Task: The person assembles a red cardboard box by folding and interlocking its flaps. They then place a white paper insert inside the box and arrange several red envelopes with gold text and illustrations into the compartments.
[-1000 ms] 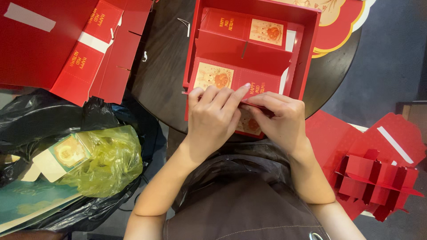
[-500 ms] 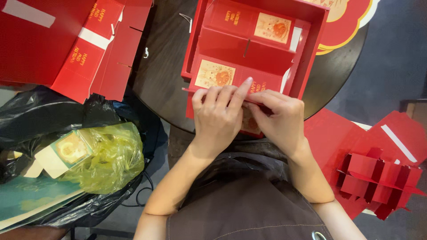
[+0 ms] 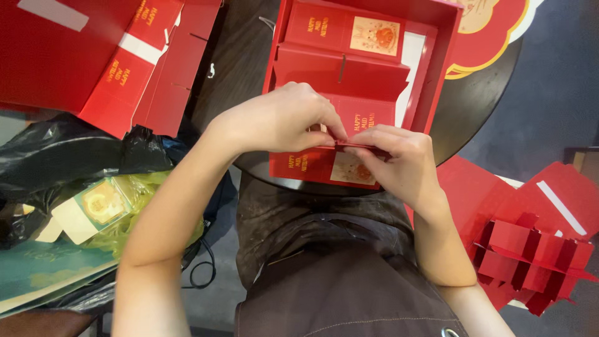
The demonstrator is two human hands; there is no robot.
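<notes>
An open red gift box [image 3: 437,75] sits on a round dark table [image 3: 243,81], with small red cartons inside it. At its near edge my left hand [image 3: 281,122] and my right hand [image 3: 396,159] meet, both pinching a thin red cardboard flap [image 3: 349,146] between fingertips. Below the flap lies a small red carton [image 3: 324,167] with a gold picture panel, partly hidden by my hands.
Flattened red cartons [image 3: 134,68] lie at the upper left. A black bag [image 3: 56,162] at the left holds a yellow-green plastic bag and a small boxed item [image 3: 93,209]. A red cardboard divider grid [image 3: 530,253] lies at the lower right. A red and gold lid [image 3: 493,34] lies behind the box.
Both hands have shifted from lying flat on the near carton to pinching a flap at its edge. The view has moved closer and slightly left.
</notes>
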